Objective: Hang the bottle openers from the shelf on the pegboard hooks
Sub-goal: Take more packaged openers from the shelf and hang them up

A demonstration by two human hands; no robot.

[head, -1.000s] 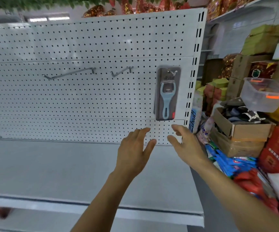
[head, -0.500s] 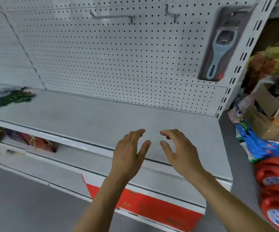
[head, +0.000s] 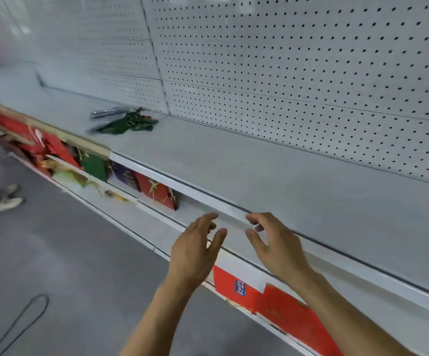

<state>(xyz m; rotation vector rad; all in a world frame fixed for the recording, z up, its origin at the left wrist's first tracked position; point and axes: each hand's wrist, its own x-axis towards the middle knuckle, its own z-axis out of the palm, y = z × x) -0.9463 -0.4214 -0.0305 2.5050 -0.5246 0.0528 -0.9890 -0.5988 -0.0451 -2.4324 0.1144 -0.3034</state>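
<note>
Your empty, loose left hand is nearer the bottle openers, lying up-left on the shelf; your right hand is empty too.

My left hand and right hand hover side by side at lower centre of the frame, forearms reaching up from the bottom edge, fingers loosely spread, holding nothing.

My hands hover side by side over the shelf's front edge. Packs lie way off left on it, right by the pegboard behind.
</note>
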